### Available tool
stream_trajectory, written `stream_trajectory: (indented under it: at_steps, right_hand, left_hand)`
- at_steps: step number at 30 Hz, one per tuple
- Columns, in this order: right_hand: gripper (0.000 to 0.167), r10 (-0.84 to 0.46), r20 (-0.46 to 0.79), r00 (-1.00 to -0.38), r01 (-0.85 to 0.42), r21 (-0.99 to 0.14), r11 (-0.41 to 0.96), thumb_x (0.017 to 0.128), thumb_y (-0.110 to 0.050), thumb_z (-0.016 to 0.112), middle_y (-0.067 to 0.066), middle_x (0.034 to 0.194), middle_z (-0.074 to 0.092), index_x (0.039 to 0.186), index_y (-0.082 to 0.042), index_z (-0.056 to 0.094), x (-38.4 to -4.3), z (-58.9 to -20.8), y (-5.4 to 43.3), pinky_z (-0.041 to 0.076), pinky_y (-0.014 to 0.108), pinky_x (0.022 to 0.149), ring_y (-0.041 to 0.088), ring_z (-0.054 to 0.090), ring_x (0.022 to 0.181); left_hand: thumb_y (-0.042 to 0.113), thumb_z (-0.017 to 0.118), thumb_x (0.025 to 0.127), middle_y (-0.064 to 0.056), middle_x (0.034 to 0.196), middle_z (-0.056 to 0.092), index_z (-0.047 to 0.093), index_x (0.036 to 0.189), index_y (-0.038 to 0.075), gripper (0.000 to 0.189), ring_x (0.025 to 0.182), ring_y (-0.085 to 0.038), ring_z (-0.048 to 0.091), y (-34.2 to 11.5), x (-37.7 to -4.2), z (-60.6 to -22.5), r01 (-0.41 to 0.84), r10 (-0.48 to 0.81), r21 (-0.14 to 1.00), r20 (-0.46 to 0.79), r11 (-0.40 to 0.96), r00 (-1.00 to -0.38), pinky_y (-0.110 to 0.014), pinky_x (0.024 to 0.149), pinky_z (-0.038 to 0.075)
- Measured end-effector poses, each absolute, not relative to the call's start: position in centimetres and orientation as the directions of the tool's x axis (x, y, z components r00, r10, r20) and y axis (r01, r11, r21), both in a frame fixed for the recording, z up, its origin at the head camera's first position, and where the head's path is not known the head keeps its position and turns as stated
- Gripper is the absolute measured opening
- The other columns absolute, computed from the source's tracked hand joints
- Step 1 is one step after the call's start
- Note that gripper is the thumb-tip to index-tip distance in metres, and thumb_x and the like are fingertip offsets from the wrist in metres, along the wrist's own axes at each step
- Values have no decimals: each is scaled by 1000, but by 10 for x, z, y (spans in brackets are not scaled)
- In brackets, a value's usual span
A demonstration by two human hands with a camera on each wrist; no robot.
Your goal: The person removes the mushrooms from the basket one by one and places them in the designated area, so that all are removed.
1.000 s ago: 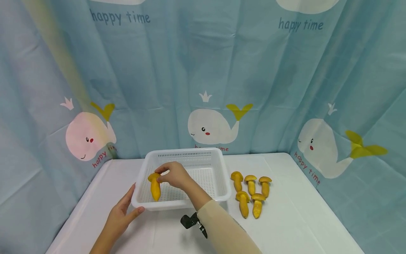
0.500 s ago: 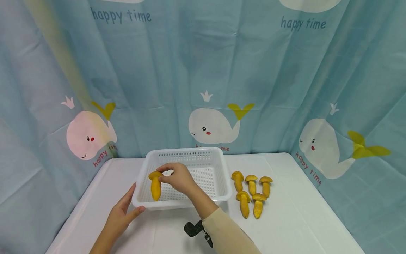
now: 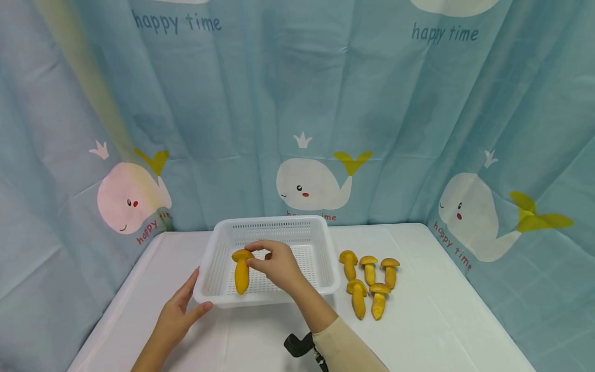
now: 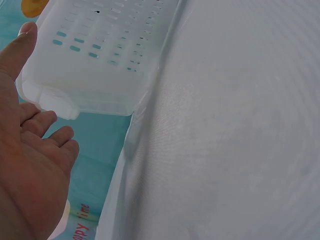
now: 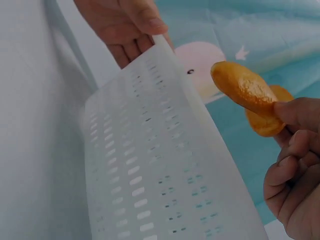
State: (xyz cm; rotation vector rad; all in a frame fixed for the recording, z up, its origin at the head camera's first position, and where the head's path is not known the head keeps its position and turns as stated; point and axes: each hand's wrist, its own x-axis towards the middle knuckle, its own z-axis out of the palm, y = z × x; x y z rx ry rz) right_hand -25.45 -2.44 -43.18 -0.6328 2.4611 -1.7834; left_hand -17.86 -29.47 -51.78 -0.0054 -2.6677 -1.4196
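In the head view my right hand (image 3: 279, 266) pinches a yellow mushroom (image 3: 241, 276) beside its cap, thumb and index finger on it. Its stem points down toward me, over the left half of a white perforated plastic basket (image 3: 302, 295). The right wrist view shows the mushroom (image 5: 242, 87) raised above the basket's rim. My left hand (image 3: 174, 315) spreads around the basket's near left corner, thumb at the front rim and fingers along the left side. In the left wrist view its lower fingers (image 4: 47, 125) are relaxed below the corner.
Several more yellow mushrooms (image 3: 358, 299) lie in two rows on the white-covered table (image 3: 432, 310), right of the basket. A blue curtain with whale prints (image 3: 311, 183) hangs behind the table and along both sides. A black wrist camera (image 3: 299, 345) sticks out from my right wrist.
My right hand has carried the pinched mushroom a little to the right over the basket. The left hand, the basket and the mushrooms on the table stay put.
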Motion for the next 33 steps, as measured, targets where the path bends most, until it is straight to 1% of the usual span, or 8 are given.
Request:
stream_trajectory:
  at_steps: [5,8,11,13,15,18,25,33]
  right_hand:
    - [22,-318,198,-927,-281,-929,242,90,-26,81,-16,108,72,110,-33,78,-247,-432,-11,40,19,47,12,45,54]
    - [22,-315,207,-926,-288,-928,237,89,-28,82,-15,107,72,111,-33,77,-242,-432,-3,38,18,45,12,44,52]
    - [23,-318,230,-920,-309,-923,227,90,-27,81,-14,107,73,111,-31,77,-237,-431,6,36,18,44,12,43,50]
    - [23,-318,249,-915,-328,-918,225,90,-27,81,-13,107,74,112,-30,77,-235,-430,12,35,18,43,12,42,50]
    - [23,-316,260,-912,-337,-915,221,90,-26,81,-12,106,74,112,-30,78,-233,-429,17,34,19,42,11,42,49]
    - [24,-306,263,-915,-340,-910,236,90,-27,81,-11,102,73,113,-31,77,-230,-428,25,34,18,42,11,42,49]
    - [25,-300,246,-922,-326,-911,255,90,-28,81,-11,104,72,114,-33,77,-225,-429,39,32,18,43,11,41,51]
    - [26,-299,278,-913,-355,-902,247,90,-29,81,-8,98,69,114,-35,76,-219,-428,50,30,18,44,10,40,52]
  left_hand:
    - [37,79,90,0,170,19,18,164,34,96,155,-38,19,-295,-178,-519,72,-46,828,118,556,-992,-64,115,30]
    - [36,79,91,-1,170,20,18,164,33,95,156,-29,18,-295,-178,-520,88,-44,822,136,562,-990,-36,121,30]
    - [33,78,92,-3,169,22,20,164,31,94,153,-6,16,-295,-178,-522,116,-39,820,166,561,-985,-6,109,23]
    - [31,78,92,-4,169,23,20,164,31,93,147,9,14,-295,-178,-523,136,-34,820,186,557,-982,2,101,19]
    - [30,79,92,-4,169,23,21,164,31,93,139,20,13,-295,-178,-524,154,-29,819,204,552,-979,4,99,20]
    - [29,79,92,-4,169,24,21,164,31,92,134,26,13,-295,-178,-525,166,-27,817,217,553,-976,5,99,20]
    - [26,78,93,-5,169,24,22,164,29,91,134,26,14,-297,-178,-526,181,-19,817,228,547,-973,4,100,21]
    - [28,78,93,-8,169,24,21,164,31,91,133,28,13,-295,-177,-524,161,-30,824,211,544,-977,5,99,20]
